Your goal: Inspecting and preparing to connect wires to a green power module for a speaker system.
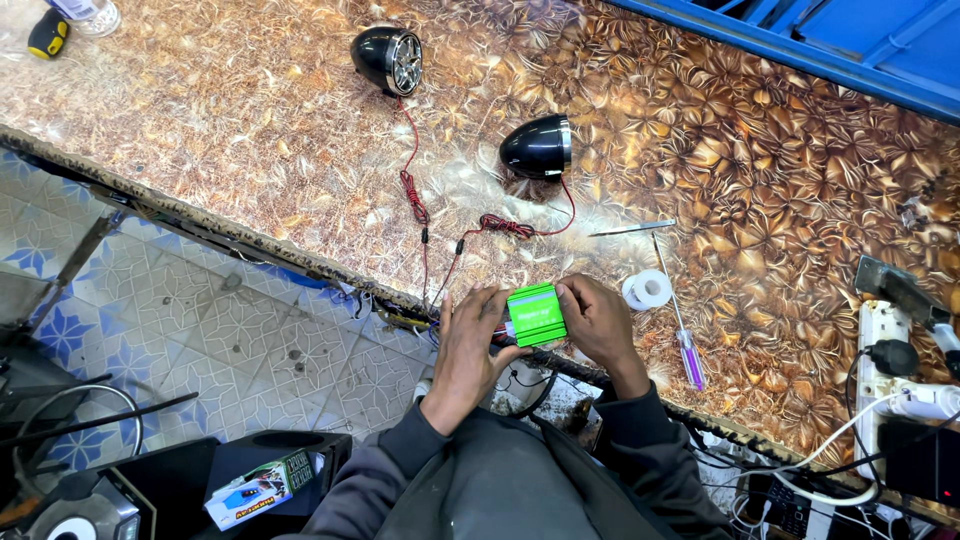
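Item: small green box, metal-looking with a ribbed top, held between both hands just above the near edge of the bench.

Position: the box sits between the two hands, right of the left hand and left of the right hand. Its long axis runs roughly across the view, tilted a little, with one short end facing each hand.

Left hand: fingers lie close together and upright against the box's left end, thumb tucked under it; they grip that end.

Right hand: fingers curl over the box's right end and far top edge, pinching it. Both hands touch the box; neither is nearer.

Attached: thin red and black wires run from the box's left side up the bench to two black round speakers, both well apart from the hands.

Nearby on the bench: a white tape roll just right of the right hand, a purple-handled screwdriver beside it, a thin metal tool farther up, and a white power strip at far right.
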